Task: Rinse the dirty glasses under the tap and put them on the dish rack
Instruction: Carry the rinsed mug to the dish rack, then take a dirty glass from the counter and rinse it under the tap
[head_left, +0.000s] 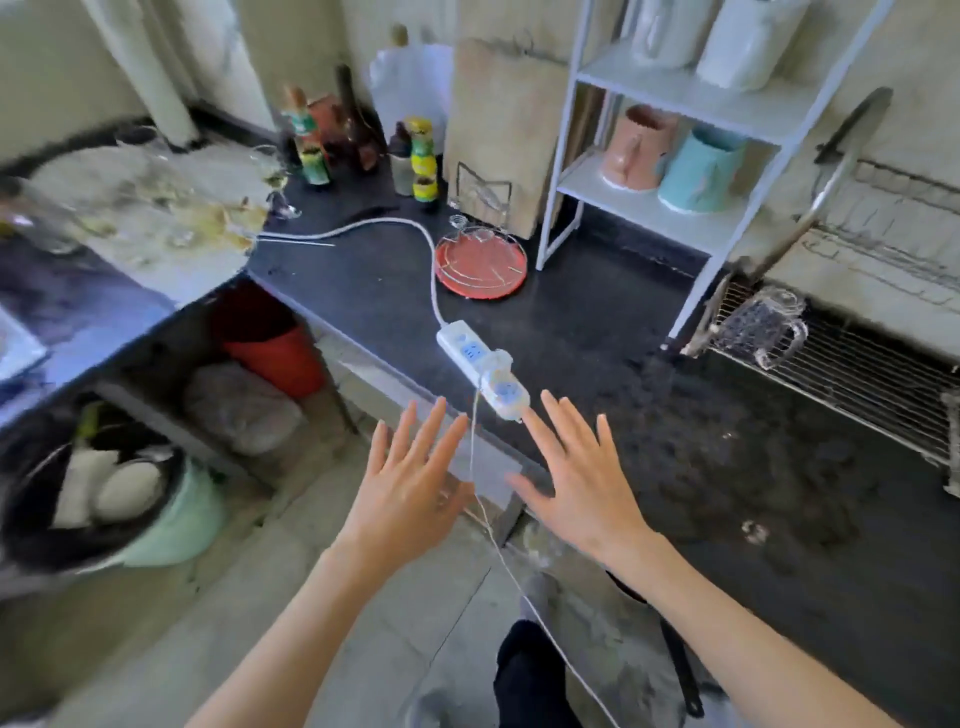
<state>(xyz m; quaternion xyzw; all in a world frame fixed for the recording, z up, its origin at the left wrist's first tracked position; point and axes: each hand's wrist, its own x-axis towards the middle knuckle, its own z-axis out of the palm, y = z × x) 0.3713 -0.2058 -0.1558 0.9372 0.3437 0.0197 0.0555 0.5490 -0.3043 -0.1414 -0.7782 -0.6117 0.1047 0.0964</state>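
Upper left: wine glass (278, 182) upright on dark counter (597, 322), bottles (363, 140) just beside. Centre: power strip (480, 366) lies above left hand (410, 488) and right hand (582, 483), both with fingers spread, holding nothing. Right: glass mug (763, 327) on wire dish rack (857, 379).

Counter (597, 332): dark speckled stone, matt; power strip (480, 366): smooth white plastic; dish rack (857, 374): thin metal wire, bearing a clear glass mug (763, 327); round tray (480, 265): glossy red plastic under a wire frame; cutting board (501, 135): pale bare wood; shelf unit (675, 156): white-painted metal; stemmed glass (278, 182): clear, smeared.
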